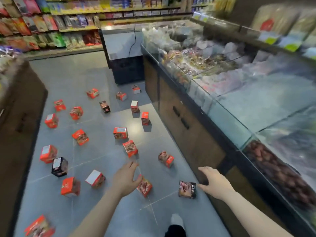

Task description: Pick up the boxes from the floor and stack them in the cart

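Note:
Several small red boxes and a few black ones lie scattered over the grey tiled floor (95, 76). My left hand (125, 177) hangs open above the floor, fingers apart, just left of a red box (145, 186). My right hand (212, 182) is also open and holds nothing, beside a black box (187, 189) lying at the foot of the counter. Other red boxes lie nearby, one (130, 148) ahead of my left hand and one (166, 159) between the hands. No cart is in view.
A long glass-topped display counter (196, 127) with wooden doors runs along the right. A dark wooden cabinet (18, 113) borders the left. A chest freezer (124, 53) and stocked shelves (68, 23) close the far end. My foot (177, 224) shows at the bottom.

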`<action>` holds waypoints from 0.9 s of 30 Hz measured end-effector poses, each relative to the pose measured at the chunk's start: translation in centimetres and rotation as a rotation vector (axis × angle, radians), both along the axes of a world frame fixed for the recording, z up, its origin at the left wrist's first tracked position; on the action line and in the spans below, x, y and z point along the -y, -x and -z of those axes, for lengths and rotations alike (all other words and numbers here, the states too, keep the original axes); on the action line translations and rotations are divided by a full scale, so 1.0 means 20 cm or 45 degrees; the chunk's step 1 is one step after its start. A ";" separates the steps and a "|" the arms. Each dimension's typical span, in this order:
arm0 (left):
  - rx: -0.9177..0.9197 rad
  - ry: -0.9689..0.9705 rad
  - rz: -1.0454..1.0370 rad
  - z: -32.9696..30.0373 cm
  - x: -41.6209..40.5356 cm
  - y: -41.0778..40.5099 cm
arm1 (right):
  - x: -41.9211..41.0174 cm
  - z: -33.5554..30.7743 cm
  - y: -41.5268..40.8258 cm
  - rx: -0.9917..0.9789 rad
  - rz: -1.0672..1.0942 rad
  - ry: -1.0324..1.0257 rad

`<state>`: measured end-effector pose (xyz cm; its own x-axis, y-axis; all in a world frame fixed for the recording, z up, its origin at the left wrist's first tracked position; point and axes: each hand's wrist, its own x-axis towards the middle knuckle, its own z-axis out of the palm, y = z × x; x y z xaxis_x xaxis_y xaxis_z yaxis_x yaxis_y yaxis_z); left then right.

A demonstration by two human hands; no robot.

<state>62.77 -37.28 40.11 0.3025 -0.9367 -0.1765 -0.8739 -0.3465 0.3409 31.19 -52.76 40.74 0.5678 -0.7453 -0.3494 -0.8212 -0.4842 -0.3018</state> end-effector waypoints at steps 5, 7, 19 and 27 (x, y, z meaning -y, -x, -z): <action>-0.143 -0.068 -0.030 0.36 0.31 -0.03 | 0.35 0.31 -0.05 -0.081 0.040 -0.177; -0.208 -0.093 -0.076 0.51 0.42 -0.05 | 0.50 0.48 -0.12 -0.105 0.036 -0.240; -0.306 -0.378 -0.102 1.76 0.83 -0.13 | 0.94 1.86 -0.35 -0.307 -0.082 -0.468; -0.392 -0.458 0.067 2.87 1.00 -0.02 | 0.93 2.97 -0.34 -0.562 -0.161 -0.404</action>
<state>63.17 -57.24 -17.26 0.1385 -0.8124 -0.5664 -0.7705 -0.4477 0.4537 38.04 -71.29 -18.73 0.3950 -0.5006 -0.7703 -0.8443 -0.5283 -0.0896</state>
